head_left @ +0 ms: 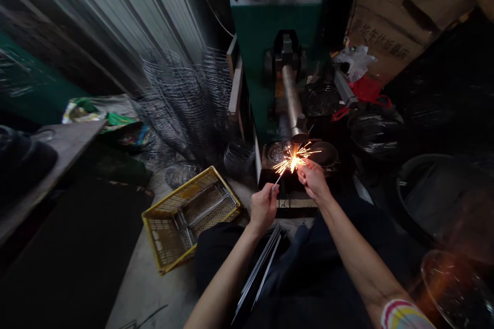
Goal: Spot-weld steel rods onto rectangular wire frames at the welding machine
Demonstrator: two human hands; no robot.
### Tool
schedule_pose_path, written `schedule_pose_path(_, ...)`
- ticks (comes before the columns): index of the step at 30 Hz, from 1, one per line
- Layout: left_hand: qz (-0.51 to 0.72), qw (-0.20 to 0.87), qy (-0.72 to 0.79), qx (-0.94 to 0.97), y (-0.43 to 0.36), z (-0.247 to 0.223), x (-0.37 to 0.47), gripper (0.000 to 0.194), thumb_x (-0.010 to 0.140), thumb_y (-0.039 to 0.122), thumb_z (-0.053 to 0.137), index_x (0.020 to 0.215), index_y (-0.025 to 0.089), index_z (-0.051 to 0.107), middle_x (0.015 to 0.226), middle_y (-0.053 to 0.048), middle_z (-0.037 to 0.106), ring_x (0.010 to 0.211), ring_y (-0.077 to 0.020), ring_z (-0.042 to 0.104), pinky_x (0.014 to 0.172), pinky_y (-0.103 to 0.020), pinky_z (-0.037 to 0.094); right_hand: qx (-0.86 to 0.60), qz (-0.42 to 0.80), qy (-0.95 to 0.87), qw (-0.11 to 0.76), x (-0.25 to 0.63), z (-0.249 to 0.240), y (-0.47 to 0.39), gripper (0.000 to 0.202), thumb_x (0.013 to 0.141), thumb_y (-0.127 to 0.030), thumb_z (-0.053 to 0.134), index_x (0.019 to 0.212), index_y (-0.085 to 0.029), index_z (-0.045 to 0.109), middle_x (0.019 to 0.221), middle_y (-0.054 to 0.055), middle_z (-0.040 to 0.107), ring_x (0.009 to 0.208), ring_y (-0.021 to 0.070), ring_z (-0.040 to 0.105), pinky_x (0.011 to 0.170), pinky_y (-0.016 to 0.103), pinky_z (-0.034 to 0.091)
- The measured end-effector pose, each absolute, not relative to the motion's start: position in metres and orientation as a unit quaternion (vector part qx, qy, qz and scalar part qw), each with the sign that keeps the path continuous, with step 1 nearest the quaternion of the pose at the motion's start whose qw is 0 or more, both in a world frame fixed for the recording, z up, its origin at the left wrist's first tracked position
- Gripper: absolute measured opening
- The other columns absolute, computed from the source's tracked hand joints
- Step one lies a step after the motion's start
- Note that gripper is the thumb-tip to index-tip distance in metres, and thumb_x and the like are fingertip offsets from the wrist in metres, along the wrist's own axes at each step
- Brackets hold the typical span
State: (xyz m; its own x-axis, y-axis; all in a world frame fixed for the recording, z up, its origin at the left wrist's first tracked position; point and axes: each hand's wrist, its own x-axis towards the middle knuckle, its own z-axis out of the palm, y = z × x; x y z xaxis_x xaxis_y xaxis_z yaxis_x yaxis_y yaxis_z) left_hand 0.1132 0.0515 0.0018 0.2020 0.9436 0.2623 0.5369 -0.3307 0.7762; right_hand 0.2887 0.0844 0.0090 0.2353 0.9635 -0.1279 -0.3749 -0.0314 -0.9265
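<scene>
My left hand (264,206) is closed around a thin metal rod (280,177) that slants up toward the tip of a spot welding machine (276,15). Bright sparks (294,158) burst at the rod's far end, just beneath the machine's thick cylindrical arm (293,100). My right hand (313,179) is closed close to the sparks, its fingers pinched; the glare hides what they hold. Several loose metal rods (259,267) lie across my lap, below my left forearm.
A yellow plastic crate (150,211) with metal rods inside stands on the floor at left. Stacks of coiled wire (177,97) rise behind it. Dark round tubs (405,185) stand at right, near cardboard boxes (386,25). A board (73,139) juts in at left.
</scene>
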Motion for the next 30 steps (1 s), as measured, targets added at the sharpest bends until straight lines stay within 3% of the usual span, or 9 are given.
schedule_pose_path(6, 0.363, 0.301, 0.507, 0.721, 0.050, 0.005, 0.113, 0.035, 0.097, 0.038, 0.037, 0.076, 0.018, 0.057, 0.059, 0.002, 0.052, 0.053, -0.0106, 0.045, 0.054, -0.021, 0.033, -0.482, 0.541, -0.310, 0.615, 0.290, 0.009, 0.083, 0.027, 0.070, -0.039, 0.074, 0.067, -0.018, 0.056, 0.046, -0.008, 0.037, 0.037, 0.0035, 0.026, 0.035, 0.020, 0.014)
schedule_pose_path(13, 0.377, 0.258, 0.490, 0.742, 0.061, -0.001, 0.128, 0.035, 0.098, 0.035, 0.038, 0.075, 0.018, 0.057, 0.060, 0.001, 0.054, 0.052, -0.0103, 0.048, 0.056, -0.022, 0.032, -0.489, 0.540, -0.287, 0.622, 0.303, 0.015, 0.088, 0.032, 0.061, -0.039, 0.079, 0.072, -0.018, 0.057, 0.044, -0.011, 0.037, 0.034, 0.0021, 0.028, 0.033, 0.016, 0.016)
schedule_pose_path(26, 0.374, 0.272, 0.489, 0.740, 0.080, -0.003, 0.133, 0.035, 0.098, 0.036, 0.038, 0.076, 0.018, 0.057, 0.059, 0.002, 0.053, 0.051, -0.0097, 0.047, 0.054, -0.021, 0.033, -0.480, 0.547, -0.285, 0.624, 0.309, 0.013, 0.106, 0.036, 0.066, -0.043, 0.078, 0.070, -0.017, 0.053, 0.045, -0.010, 0.037, 0.035, 0.0020, 0.026, 0.033, 0.017, 0.018)
schedule_pose_path(30, 0.380, 0.279, 0.479, 0.741, 0.085, -0.001, 0.130, 0.035, 0.097, 0.037, 0.040, 0.075, 0.017, 0.058, 0.059, 0.001, 0.056, 0.051, -0.0093, 0.049, 0.054, -0.020, 0.033, -0.534, 0.549, -0.312, 0.562, 0.321, 0.006, 0.081, 0.043, 0.070, -0.056, 0.073, 0.069, -0.017, 0.053, 0.044, -0.009, 0.037, 0.035, 0.0028, 0.027, 0.034, 0.017, 0.017)
